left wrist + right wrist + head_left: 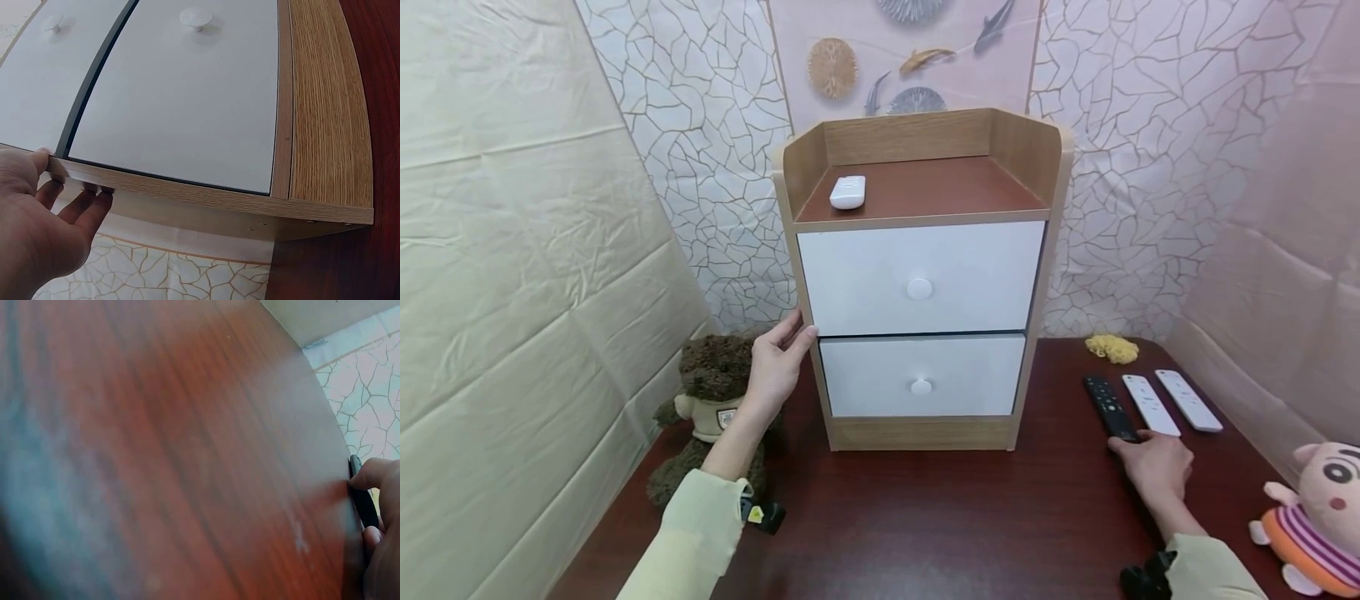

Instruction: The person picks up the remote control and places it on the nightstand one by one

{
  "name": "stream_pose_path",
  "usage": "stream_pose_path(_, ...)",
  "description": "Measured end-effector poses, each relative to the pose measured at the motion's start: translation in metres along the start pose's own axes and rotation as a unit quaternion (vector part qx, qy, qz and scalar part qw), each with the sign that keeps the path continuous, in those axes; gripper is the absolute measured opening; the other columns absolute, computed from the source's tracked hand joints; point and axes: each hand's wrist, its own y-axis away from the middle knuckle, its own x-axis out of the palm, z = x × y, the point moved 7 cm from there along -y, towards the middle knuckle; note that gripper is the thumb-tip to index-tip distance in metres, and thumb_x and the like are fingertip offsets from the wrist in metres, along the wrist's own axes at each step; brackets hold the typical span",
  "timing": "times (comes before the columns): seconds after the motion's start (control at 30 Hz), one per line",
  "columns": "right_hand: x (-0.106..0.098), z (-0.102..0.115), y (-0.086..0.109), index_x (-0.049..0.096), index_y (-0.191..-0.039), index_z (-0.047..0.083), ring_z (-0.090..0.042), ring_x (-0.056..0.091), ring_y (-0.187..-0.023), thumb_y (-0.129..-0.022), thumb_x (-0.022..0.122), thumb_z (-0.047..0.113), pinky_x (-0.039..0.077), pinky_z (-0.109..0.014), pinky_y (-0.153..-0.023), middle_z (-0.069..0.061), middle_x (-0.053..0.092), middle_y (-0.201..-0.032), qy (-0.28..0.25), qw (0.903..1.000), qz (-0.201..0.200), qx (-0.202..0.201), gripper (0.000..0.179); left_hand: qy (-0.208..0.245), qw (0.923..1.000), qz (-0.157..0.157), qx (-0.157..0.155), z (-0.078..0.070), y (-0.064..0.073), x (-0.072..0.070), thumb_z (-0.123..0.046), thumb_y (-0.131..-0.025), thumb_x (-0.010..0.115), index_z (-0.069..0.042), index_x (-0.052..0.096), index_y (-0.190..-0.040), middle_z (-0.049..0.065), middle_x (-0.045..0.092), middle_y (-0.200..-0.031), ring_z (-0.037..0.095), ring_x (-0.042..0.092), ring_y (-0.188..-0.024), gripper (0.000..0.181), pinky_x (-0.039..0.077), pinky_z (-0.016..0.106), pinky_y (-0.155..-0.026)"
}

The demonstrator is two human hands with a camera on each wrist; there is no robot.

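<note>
A small wood-trimmed cabinet [925,432] with two white drawers stands in the middle of the head view, both drawers pushed in. My left hand [775,367] touches its left edge, thumb at the front strip and bent fingertips against the side panel [187,215]. Over on the right, my right hand [1156,468] pinches the near end of a black remote control [1108,407], which lies on the table. In the right wrist view, part of that remote [364,500] shows between thumb and fingers. A white remote-like device [848,192] rests on the cabinet's top shelf.
Beside the black remote lie a white remote [1150,404] and another white remote [1187,400]. Behind them sits a yellow bundle [1112,348]. A brown teddy bear [715,371] is left of the cabinet. A pink plush toy [1318,517] sits at the right edge.
</note>
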Motion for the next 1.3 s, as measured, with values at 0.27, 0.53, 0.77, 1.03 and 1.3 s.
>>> stream_pose_path(0.27,-0.005,0.003,0.000,0.057,-0.130,-0.017,-0.059,0.039,-0.119,-0.090,0.069,0.032,0.039,-0.067,-0.095,-0.043,0.050,-0.131,0.005,0.9998,-0.019,0.002,0.064,0.001,1.0000,-0.004,0.005,-0.002,0.000,0.000,-0.020,-0.106,0.062,-0.002,0.038,-0.157,0.014,0.039,-0.160,0.025,0.041,-0.145,0.060,0.042,0.031,-0.113)
stream_pose_path(0.53,-0.013,0.003,0.001,0.057,-0.133,-0.016,-0.058,0.044,-0.115,-0.091,0.071,0.035,0.039,-0.065,-0.096,-0.043,0.052,-0.130,0.034,0.9992,-0.021,-0.008,0.068,0.004,1.0000,0.005,0.008,-0.003,-0.002,0.001,-0.020,-0.105,0.063,-0.004,0.039,-0.157,0.013,0.041,-0.159,0.024,0.042,-0.144,0.059,0.043,0.030,-0.113)
stream_pose_path(0.77,-0.022,0.007,0.006,0.060,-0.130,-0.014,-0.057,0.046,-0.112,-0.090,0.070,0.033,0.037,-0.064,-0.095,-0.043,0.055,-0.128,0.029,0.9984,-0.044,-0.021,0.062,0.012,0.9999,0.008,0.009,-0.002,-0.003,0.000,-0.020,-0.105,0.064,-0.004,0.039,-0.157,0.011,0.041,-0.159,0.021,0.042,-0.144,0.060,0.044,0.028,-0.111)
stream_pose_path(1.03,-0.035,0.013,0.015,0.069,-0.118,-0.014,-0.047,0.059,-0.095,-0.085,0.074,0.028,0.033,-0.061,-0.087,-0.028,0.072,-0.090,-0.032,0.9894,-0.126,-0.064,0.053,0.018,0.9997,0.005,0.014,-0.001,-0.003,0.000,-0.018,-0.105,0.063,-0.002,0.038,-0.156,0.010,0.039,-0.160,0.022,0.042,-0.144,0.059,0.044,0.027,-0.111)
stream_pose_path(1.3,-0.060,0.027,0.029,0.075,-0.114,-0.007,0.004,0.048,-0.074,-0.082,0.080,0.025,0.030,-0.051,-0.088,0.037,0.052,-0.058,-0.135,0.9659,-0.204,-0.085,0.046,0.018,0.9997,0.007,0.013,0.003,-0.003,-0.001,-0.019,-0.106,0.062,-0.002,0.038,-0.157,0.011,0.040,-0.160,0.021,0.042,-0.144,0.059,0.044,0.028,-0.111)
